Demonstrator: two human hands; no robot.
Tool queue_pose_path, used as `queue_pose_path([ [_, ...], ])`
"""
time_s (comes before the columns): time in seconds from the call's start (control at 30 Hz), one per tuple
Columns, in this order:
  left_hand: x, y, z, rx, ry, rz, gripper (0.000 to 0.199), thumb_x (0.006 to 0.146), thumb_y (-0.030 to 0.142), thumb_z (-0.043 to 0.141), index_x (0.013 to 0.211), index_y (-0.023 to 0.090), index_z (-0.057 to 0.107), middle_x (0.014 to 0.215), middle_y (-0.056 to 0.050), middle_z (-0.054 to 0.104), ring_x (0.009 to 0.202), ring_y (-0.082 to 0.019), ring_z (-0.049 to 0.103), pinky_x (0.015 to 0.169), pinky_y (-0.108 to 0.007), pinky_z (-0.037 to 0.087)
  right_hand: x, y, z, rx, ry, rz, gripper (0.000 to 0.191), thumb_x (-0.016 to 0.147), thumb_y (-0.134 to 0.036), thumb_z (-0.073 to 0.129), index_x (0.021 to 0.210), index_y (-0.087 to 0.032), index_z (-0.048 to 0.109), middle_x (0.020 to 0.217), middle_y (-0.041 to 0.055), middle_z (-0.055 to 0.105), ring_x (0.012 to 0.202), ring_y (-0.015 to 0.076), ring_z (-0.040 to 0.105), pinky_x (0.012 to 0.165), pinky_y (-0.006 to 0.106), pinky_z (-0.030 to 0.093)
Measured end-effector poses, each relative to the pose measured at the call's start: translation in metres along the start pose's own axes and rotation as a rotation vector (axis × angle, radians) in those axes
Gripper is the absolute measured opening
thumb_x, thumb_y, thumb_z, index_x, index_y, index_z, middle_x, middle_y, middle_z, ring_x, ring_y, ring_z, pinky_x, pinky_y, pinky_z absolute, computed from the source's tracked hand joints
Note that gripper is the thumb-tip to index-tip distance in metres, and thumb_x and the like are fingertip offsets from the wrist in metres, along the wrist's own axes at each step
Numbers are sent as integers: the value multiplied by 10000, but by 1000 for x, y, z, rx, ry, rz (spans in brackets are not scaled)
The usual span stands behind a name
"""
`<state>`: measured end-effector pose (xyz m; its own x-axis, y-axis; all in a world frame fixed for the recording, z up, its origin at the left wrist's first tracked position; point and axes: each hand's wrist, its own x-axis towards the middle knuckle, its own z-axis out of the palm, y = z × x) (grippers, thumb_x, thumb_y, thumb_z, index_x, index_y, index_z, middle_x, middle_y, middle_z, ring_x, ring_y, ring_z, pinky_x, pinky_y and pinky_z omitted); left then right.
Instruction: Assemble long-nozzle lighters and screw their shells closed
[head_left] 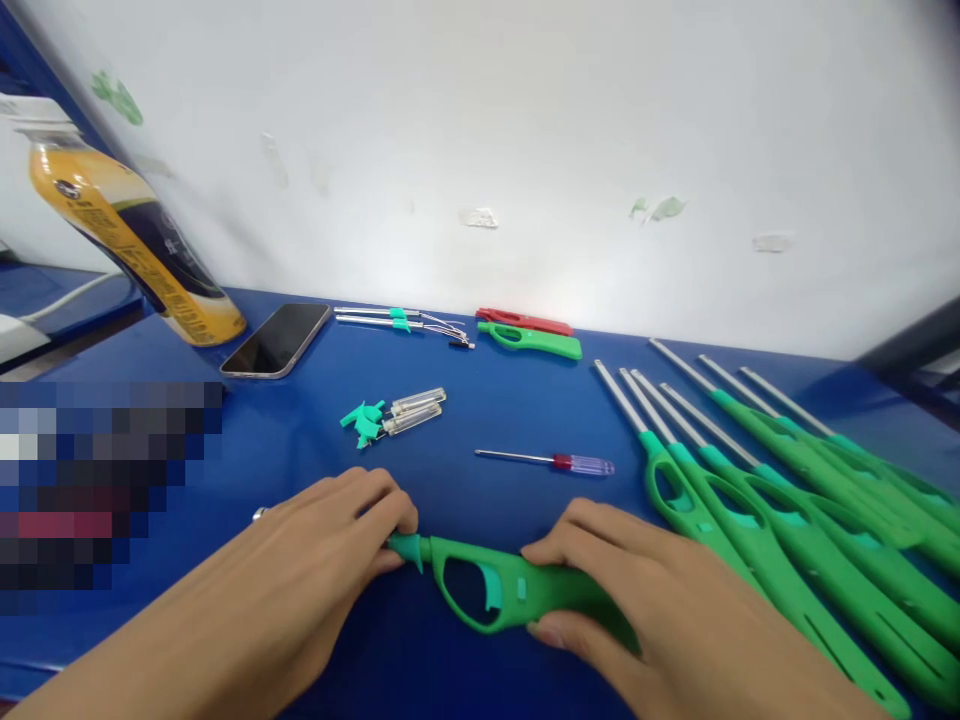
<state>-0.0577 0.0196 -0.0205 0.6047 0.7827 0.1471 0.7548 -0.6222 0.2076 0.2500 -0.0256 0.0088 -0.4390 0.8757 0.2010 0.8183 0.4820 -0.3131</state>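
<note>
A green long-necked lighter [517, 590] lies crosswise low in the view, with a teal trigger inside its finger loop. My left hand [330, 560] is closed around its neck, by the teal collar [407, 547]. The metal tube runs under that hand, and only its tip [259, 514] shows past the knuckles. My right hand [622, 590] grips the handle between thumb and fingers, hiding the handle's rear end. Just beyond the lighter lies a screwdriver [581, 464] with a clear purplish handle. Several similar green lighters [757, 540] lie side by side at the right, tubes pointing away.
Farther back are small teal parts [365, 422], clear fuel tanks [416, 410], metal tubes with wires [375, 322], a red handle shell [525, 321] and a green handle shell [540, 341]. A phone [277, 340] and yellow bottle [135, 230] stand left, before a white wall [480, 120].
</note>
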Motion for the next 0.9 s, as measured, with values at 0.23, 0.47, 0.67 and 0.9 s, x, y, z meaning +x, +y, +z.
queue_pose_path([
  [0.23,6,4,-4,37,20,61,347,1158,298,376,1456,343,548,1346,6,730,1199,-238,697,1078,-381,497,-1,-2,0,-103,65,-71,436,748,-139,875,1100,-262,650,978,-8,759,859,256,807,642,395,689],
  [0.47,17,16,-19,-23,137,174,600,1081,58,413,1606,347,459,1419,-26,612,1320,-163,586,1148,-262,463,-1,-1,-7,-175,95,-117,135,1047,-242,532,1177,-245,567,923,4,779,699,207,805,491,326,617],
  [0.67,9,16,-20,-45,86,156,767,1001,-21,379,1674,346,375,1513,-65,590,1339,-204,620,1117,-315,546,5,-6,-16,-176,242,-177,332,1171,-371,264,1191,-275,581,1003,-4,841,746,173,824,411,274,530],
  [0.9,-1,26,-16,-25,116,213,862,947,-71,352,1690,364,324,1515,30,636,1436,-159,546,1206,-283,464,0,-3,-13,-184,365,-231,230,1138,-366,420,1285,-309,588,983,-42,845,711,185,811,410,297,520],
])
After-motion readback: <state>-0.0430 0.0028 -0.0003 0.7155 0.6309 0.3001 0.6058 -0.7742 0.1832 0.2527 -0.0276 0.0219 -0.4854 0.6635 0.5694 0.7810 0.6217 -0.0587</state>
